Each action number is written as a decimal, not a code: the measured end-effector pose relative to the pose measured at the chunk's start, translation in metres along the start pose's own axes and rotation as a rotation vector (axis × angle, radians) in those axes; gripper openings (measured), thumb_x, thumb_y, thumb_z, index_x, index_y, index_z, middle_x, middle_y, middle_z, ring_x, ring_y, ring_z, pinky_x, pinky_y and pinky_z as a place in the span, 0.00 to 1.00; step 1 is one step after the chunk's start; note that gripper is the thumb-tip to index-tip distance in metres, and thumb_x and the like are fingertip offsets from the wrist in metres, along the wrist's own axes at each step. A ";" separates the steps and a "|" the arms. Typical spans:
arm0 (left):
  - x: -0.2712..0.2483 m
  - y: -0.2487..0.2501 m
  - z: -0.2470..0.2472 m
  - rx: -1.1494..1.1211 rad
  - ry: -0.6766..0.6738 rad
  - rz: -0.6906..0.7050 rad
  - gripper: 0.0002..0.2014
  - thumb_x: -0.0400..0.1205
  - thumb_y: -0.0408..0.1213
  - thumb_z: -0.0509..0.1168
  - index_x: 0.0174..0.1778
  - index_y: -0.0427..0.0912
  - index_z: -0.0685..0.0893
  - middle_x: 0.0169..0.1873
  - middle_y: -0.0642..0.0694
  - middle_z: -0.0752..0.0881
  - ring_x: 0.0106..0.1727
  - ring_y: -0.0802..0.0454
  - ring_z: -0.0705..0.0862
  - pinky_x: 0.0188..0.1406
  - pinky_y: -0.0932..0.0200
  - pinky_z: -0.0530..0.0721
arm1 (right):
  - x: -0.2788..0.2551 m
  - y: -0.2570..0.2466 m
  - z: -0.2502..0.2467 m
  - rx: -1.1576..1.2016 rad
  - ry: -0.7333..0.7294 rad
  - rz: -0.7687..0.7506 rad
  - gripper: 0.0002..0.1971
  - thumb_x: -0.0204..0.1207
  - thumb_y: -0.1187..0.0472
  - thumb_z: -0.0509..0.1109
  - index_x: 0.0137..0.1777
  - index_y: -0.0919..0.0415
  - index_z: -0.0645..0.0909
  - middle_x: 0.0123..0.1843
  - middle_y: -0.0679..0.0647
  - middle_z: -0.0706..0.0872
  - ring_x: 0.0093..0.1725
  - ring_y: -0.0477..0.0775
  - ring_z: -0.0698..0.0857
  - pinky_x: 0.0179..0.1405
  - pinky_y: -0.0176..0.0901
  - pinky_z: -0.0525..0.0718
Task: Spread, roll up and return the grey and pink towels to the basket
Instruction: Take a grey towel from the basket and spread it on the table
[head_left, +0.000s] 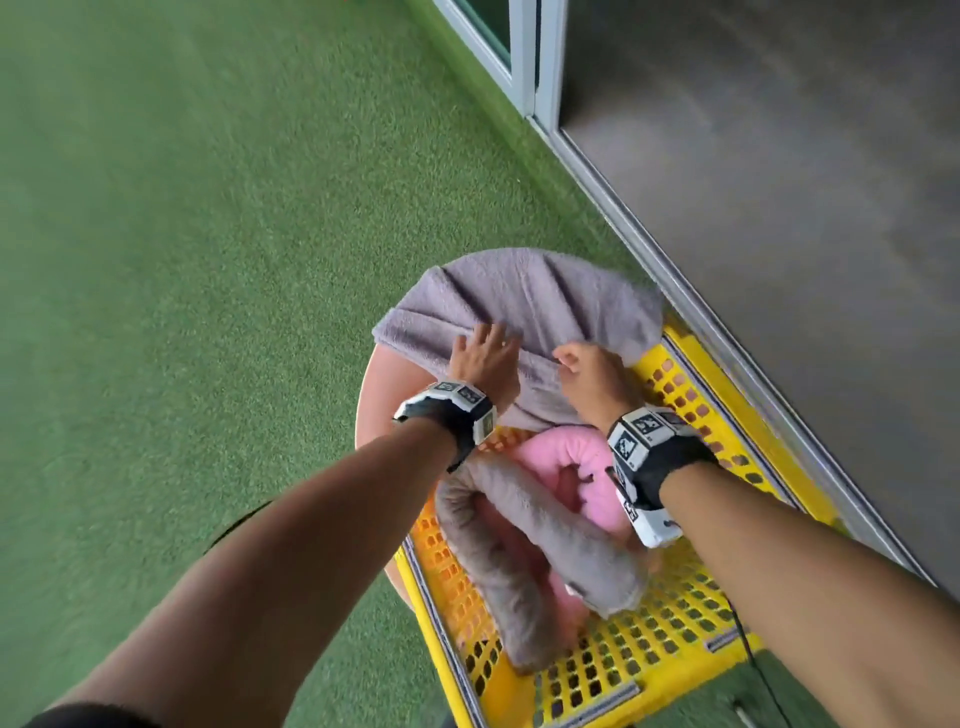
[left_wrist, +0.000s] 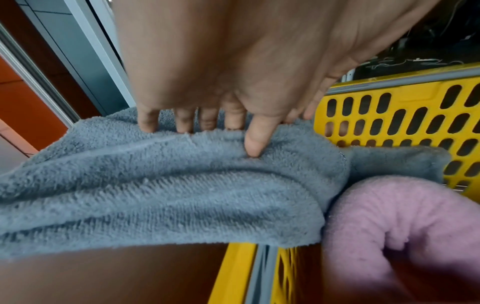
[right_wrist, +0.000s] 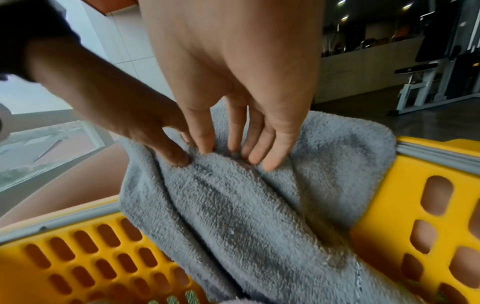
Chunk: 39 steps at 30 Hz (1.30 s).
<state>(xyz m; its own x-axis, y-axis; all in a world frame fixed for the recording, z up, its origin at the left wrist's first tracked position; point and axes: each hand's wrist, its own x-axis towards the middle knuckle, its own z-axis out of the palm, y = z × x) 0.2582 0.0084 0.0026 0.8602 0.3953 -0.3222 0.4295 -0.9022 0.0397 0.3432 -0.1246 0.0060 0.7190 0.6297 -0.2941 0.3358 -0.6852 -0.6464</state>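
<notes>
A grey towel (head_left: 540, 296) lies bunched over a round peach table (head_left: 389, 384), its near part trailing into the yellow slotted basket (head_left: 670, 649). My left hand (head_left: 488, 343) pinches a fold of it, thumb in front and fingers behind, as the left wrist view shows (left_wrist: 221, 135). My right hand (head_left: 571, 361) grips a fold just beside it, fingers bunched into the cloth (right_wrist: 233, 156). Inside the basket lie a rolled pink towel (head_left: 545, 457) and a second rolled grey towel (head_left: 519, 561). The pink roll (left_wrist: 402, 216) sits right under the hanging grey towel (left_wrist: 168, 185).
Green artificial turf (head_left: 208, 260) covers the ground to the left and ahead. A metal sliding-door track (head_left: 649, 249) runs diagonally on the right, with dark grey floor (head_left: 779, 156) beyond. A thin black cable (head_left: 753, 654) crosses the basket's near right corner.
</notes>
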 end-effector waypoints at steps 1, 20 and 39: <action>0.009 0.000 0.001 0.057 -0.042 0.001 0.27 0.78 0.35 0.59 0.76 0.45 0.70 0.73 0.43 0.70 0.73 0.40 0.68 0.70 0.38 0.66 | 0.012 0.002 0.002 -0.001 -0.031 -0.007 0.15 0.76 0.69 0.67 0.62 0.65 0.86 0.60 0.62 0.88 0.60 0.63 0.86 0.61 0.49 0.81; 0.029 0.020 -0.233 -0.467 0.340 0.223 0.09 0.85 0.36 0.58 0.38 0.47 0.72 0.26 0.51 0.76 0.29 0.44 0.77 0.24 0.60 0.70 | 0.016 -0.117 -0.189 0.187 0.303 -0.266 0.09 0.81 0.56 0.66 0.41 0.58 0.76 0.36 0.54 0.78 0.38 0.56 0.73 0.38 0.47 0.70; -0.135 0.406 -0.452 -0.382 0.625 1.207 0.12 0.85 0.41 0.55 0.43 0.36 0.77 0.35 0.43 0.80 0.40 0.40 0.80 0.39 0.49 0.74 | -0.328 -0.031 -0.494 0.106 1.237 -0.087 0.05 0.80 0.62 0.67 0.45 0.63 0.83 0.41 0.52 0.83 0.41 0.49 0.77 0.34 0.30 0.72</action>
<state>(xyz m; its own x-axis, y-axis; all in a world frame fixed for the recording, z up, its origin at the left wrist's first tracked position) 0.4406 -0.3339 0.4894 0.6821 -0.4747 0.5562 -0.6882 -0.6738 0.2689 0.3978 -0.4910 0.4702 0.8066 -0.1350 0.5754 0.4016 -0.5892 -0.7012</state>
